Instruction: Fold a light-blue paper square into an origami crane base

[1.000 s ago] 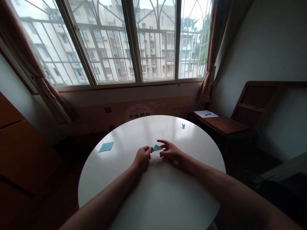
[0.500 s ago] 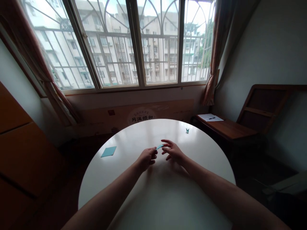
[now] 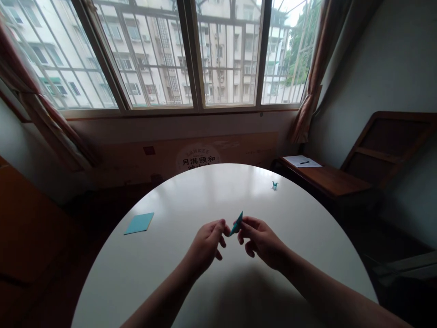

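Observation:
A small folded teal paper piece point(image 3: 236, 223) is held above the round white table point(image 3: 191, 191), between both hands. My left hand point(image 3: 207, 242) pinches its left edge with thumb and forefinger. My right hand point(image 3: 261, 239) pinches its right side, the other fingers curled under. The paper stands tilted on edge, lifted off the tabletop. Both forearms reach in from the bottom of the view.
A flat teal paper square point(image 3: 139, 223) lies on the table's left part. A tiny folded teal figure point(image 3: 274, 185) stands at the far right. A wooden side table point(image 3: 327, 180) with a white sheet and pen point(image 3: 302, 161) stands right of the table. Barred windows fill the far wall.
The hands lifted the folded paper off the tabletop and turned it up on edge. The view shifted, bringing the hands and table closer.

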The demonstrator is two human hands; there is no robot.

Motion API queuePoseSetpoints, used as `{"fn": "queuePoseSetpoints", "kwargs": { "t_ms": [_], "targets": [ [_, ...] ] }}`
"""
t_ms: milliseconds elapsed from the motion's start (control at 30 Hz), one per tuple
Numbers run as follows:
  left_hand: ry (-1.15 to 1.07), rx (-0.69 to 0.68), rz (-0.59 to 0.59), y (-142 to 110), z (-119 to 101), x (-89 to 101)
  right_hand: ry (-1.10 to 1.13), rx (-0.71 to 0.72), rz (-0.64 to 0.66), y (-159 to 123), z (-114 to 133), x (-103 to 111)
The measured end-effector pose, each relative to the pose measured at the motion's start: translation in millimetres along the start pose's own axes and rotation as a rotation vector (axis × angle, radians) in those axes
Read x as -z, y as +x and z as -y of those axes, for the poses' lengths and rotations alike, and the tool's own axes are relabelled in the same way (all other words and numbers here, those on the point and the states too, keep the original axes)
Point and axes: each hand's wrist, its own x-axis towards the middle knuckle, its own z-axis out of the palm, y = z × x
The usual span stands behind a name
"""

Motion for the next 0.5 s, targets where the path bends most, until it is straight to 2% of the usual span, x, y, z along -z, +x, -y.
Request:
{"fn": "queuePoseSetpoints", "kwargs": {
  "t_ms": [67, 133, 300, 500],
  "targets": [
    [0.051, -0.102, 0.030, -4.4, -8.6, 0.1, 0.020, -0.023, 0.022, -3.2, 0.8, -3.8],
    [0.077, -0.135, 0.077, -7.2, -14.5, 1.0, 0.026, -0.020, 0.025, -5.4, 0.1, -6.2],
    [-0.044, -0.090, 0.166, -6.9, -11.9, 1.5, 0.079, 0.035, -0.026, -12.1, -3.5, -6.8],
    [-0.168, -0.019, 0.180, -1.0, -1.9, 0.2, 0.131, 0.016, -0.038, -14.9, -5.8, -8.2]
  ]
}}
